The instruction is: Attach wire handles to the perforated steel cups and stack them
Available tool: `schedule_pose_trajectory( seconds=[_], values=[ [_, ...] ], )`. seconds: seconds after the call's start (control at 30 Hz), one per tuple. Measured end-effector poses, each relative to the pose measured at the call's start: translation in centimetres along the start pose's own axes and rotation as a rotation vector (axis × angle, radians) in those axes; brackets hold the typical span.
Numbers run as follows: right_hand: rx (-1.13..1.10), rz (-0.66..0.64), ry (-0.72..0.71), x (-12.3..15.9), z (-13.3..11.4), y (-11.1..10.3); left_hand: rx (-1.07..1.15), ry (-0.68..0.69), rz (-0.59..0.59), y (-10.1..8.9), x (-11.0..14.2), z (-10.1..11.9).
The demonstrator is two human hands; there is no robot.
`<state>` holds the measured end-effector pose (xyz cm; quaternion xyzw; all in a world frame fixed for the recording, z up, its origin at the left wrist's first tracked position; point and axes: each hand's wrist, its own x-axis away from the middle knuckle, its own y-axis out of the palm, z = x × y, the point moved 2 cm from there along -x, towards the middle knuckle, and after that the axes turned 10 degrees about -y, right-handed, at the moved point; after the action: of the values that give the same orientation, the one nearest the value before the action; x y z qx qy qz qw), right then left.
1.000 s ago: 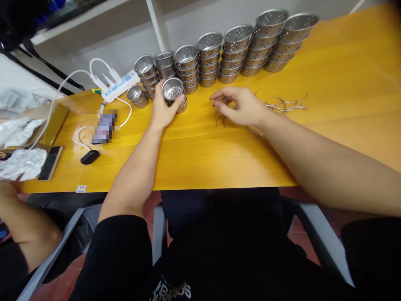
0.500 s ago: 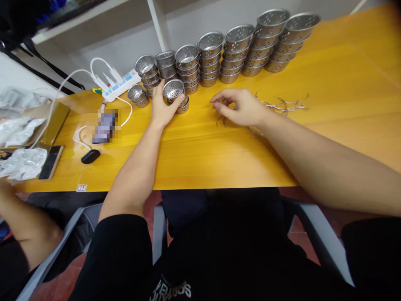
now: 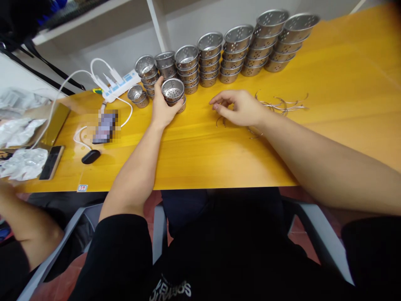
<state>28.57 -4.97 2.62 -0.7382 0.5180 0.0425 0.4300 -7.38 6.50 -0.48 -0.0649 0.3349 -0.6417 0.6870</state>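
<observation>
Head camera: I see the left hand (image 3: pixel 162 110) gripping a short stack of perforated metal cups (image 3: pixel 173 90), in front of the tall stacks (image 3: pixel 209 62) on the yellow table (image 3: pixel 200 163). Thumb and fingers go around opposite sides, I think to steady the cups. The tall stacks stand along the back, wider cups toward the right, probably for order. The right hand (image 3: pixel 238 108) has half-curled fingers, near the thin wires (image 3: pixel 290 108); whether it pinches something, I cannot tell. Some left fingers are behind the cups, and the phone (image 3: pixel 105 130) is pixelated.
</observation>
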Motion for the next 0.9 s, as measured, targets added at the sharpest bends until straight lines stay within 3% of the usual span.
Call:
schedule_pose_trajectory(
  seconds=[0.33, 0.67, 0.9],
  values=[
    [0.018, -0.020, -0.011, -0.1, -0.2, 0.0, -0.014, 0.031, -0.018, -0.1, 1.3, 2.3],
    [-0.002, -0.021, -0.007, -0.1, 0.0, 0.0, -0.001, 0.025, 0.010, -0.6, 0.9, 1.3],
    [0.002, -0.031, 0.000, -0.1, -0.2, -0.1, 0.042, -0.008, -0.011, -0.4, 1.2, 2.2]
  ],
)
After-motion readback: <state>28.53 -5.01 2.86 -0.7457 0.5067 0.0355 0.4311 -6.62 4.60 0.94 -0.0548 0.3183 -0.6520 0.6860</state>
